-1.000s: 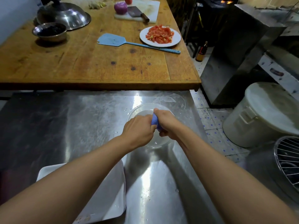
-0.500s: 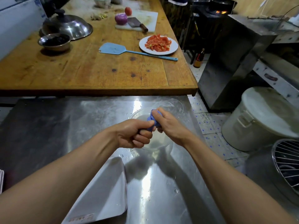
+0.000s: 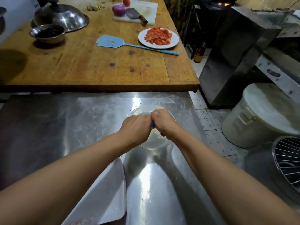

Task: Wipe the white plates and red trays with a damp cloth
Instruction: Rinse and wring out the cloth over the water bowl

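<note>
Both hands meet over a clear bowl of water [image 3: 152, 143] on the steel counter. My left hand [image 3: 135, 127] and my right hand [image 3: 164, 122] grip a blue cloth [image 3: 152, 123] between them; only a thin strip of it shows. A white rectangular plate [image 3: 110, 197] lies on the counter under my left forearm, near the front edge. A round white plate [image 3: 142, 41] with chopped tomato sits on the wooden table beyond.
A second clear bowl [image 3: 172, 99] stands behind the first. On the wooden table [image 3: 97, 70] lie a blue fly swatter [image 3: 110, 42], a steel bowl [image 3: 47, 33], a steel lid [image 3: 63, 17] and a cutting board with cleaver [image 3: 136, 15]. A white bucket [image 3: 263, 114] and wire rack [image 3: 289, 161] stand to the right.
My left hand has turned from fingers showing to knuckles up, and both hands have closed tighter round the blue cloth over the bowl. Less of the cloth shows now.
</note>
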A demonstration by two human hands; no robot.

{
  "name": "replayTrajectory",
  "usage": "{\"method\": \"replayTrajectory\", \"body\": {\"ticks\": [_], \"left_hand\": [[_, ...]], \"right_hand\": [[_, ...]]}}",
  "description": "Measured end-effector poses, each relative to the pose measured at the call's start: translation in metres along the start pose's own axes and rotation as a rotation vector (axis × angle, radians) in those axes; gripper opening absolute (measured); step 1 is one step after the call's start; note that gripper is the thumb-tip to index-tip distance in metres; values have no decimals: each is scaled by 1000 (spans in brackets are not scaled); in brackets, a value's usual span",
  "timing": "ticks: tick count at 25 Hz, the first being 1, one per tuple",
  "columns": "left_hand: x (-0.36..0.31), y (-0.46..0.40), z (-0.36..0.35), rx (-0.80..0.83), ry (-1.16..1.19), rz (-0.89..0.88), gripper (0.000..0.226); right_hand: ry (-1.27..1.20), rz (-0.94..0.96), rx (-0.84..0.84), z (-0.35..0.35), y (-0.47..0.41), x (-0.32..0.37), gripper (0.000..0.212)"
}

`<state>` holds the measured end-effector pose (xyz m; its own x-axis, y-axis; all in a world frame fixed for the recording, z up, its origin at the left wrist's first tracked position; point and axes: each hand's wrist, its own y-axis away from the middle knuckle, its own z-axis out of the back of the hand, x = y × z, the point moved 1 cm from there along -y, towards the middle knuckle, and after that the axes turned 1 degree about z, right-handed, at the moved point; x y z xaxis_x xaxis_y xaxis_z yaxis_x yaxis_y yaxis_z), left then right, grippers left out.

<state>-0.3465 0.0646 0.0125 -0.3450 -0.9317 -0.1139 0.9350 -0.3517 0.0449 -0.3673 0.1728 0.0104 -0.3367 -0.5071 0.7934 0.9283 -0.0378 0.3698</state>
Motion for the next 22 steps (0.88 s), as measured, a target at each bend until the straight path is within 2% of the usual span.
{"method": "replayTrajectory", "body": {"ticks": [6, 12, 16, 18, 20, 22], "left_hand": [[1, -11, -8, -1, -84, -32, 19], [-1, -16, -11, -39, -125, -64, 22], [-2, -14, -11, -55, -144, -65, 23], [-2, -13, -7, -81, -135, -52, 20], [-1, -14, -1, -103, -45, -14, 20], [0, -14, 2, -36, 29, 6, 24]], "right_hand": [[50, -77, -8, -5, -12, -5, 31], [-48, -130, -60, -3, -18, -7, 29], [-46, -239, -94, -6, -15, -3, 20], [-75, -206, -110, -3, -13, 1, 20], [-81, -97, -135, 3, -14, 7, 23], [-4, -8, -140, 6, -11, 8, 22]]}}
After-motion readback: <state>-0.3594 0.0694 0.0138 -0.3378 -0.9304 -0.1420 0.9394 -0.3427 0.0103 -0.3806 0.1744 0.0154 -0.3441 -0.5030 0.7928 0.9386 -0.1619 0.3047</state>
